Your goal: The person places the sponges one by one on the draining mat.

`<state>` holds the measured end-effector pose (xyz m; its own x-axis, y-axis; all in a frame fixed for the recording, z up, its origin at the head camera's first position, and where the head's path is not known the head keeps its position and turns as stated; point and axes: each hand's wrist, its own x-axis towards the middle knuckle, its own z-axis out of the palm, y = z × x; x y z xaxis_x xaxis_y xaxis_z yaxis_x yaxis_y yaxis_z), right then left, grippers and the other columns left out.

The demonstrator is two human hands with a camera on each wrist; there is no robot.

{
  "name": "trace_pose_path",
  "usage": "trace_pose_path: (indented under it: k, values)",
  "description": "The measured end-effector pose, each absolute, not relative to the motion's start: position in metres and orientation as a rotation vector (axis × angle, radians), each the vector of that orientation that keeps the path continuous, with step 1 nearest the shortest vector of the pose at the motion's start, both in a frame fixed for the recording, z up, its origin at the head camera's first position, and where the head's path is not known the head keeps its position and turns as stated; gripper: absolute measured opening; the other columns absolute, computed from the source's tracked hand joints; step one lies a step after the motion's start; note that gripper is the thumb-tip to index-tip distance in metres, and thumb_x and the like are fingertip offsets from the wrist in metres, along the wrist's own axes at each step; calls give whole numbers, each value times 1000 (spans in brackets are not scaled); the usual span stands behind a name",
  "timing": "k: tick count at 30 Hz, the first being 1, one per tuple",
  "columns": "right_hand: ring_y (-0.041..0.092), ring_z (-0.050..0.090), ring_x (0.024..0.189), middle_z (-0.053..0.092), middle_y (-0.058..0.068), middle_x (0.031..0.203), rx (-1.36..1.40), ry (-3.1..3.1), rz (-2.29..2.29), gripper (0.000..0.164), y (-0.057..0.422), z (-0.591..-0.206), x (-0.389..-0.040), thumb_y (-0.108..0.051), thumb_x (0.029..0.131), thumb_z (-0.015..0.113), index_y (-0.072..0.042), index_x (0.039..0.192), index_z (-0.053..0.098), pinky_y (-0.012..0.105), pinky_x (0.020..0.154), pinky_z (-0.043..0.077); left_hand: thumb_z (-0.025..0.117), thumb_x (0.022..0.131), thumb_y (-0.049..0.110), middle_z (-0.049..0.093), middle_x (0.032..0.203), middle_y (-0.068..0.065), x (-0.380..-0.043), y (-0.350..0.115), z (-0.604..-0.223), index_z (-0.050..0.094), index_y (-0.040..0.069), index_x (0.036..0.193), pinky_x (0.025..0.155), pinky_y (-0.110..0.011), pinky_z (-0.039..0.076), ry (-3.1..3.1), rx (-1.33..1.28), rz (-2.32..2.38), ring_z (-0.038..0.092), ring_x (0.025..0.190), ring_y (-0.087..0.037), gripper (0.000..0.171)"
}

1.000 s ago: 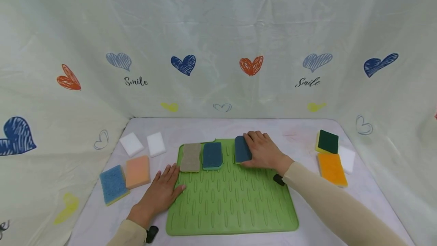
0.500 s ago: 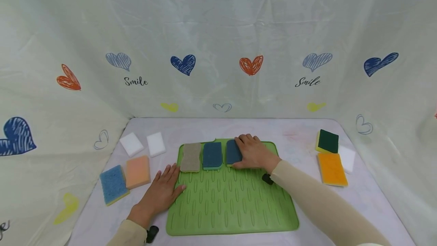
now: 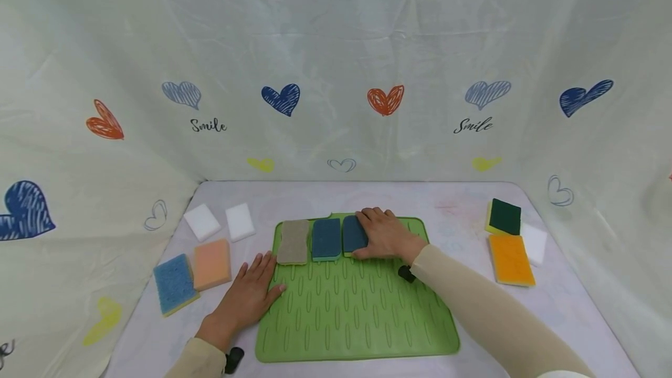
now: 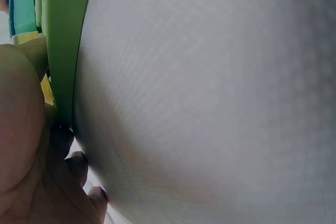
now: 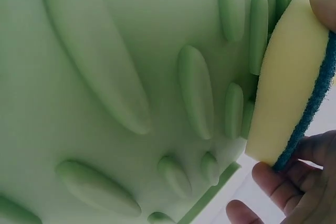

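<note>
My right hand [image 3: 385, 235] grips a sponge [image 3: 354, 234] with a dark blue scouring top and a yellow body, at the back of the green ridged mat [image 3: 362, 308]. In the right wrist view the yellow foam [image 5: 289, 77] lies between thumb and fingers, right at the ridges. Just left of it is a dark blue-topped sponge [image 3: 326, 239] with a pale green base, then a grey-topped sponge [image 3: 293, 242] at the mat's back left corner. My left hand [image 3: 249, 293] lies with straight fingers on the mat's left edge and the table.
Left of the mat lie two white sponges [image 3: 202, 222], a peach sponge [image 3: 212, 264] and a blue-topped sponge [image 3: 175, 284]. To the right are a dark green-topped sponge [image 3: 504, 217], an orange sponge [image 3: 511, 259] and a white sponge [image 3: 534, 244]. A printed curtain [image 3: 336, 63] hangs behind the table.
My right hand has slid the gripped sponge leftward along the mat, up close to the other dark blue-topped sponge. The left hand has stayed where it was.
</note>
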<state>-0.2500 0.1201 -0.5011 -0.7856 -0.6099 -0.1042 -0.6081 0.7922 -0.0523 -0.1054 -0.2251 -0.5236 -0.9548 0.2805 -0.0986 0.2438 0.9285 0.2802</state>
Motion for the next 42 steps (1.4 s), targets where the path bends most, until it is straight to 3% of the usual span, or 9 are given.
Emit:
trace_pose_path:
  k: [33,42]
  values:
    - [38,47,145,45,17,161,-986,2843,-105,106,120,-499,-248,-75,88,67,-5,163,38,61,114,42,56,109,40,33,168,-27,-105,-225,-526,36,-7,160,124,-67,27,2963,394,380,29,157,-47,72]
    - [40,41,150,37,19,167,-971,2852,-146,117,127,-494,-248,-81,86,65,-5,167,28,63,115,41,56,110,42,34,168,-26,-105,-225,-526,37,-6,160,124,-68,27,2962,403,371,30,157,-47,72]
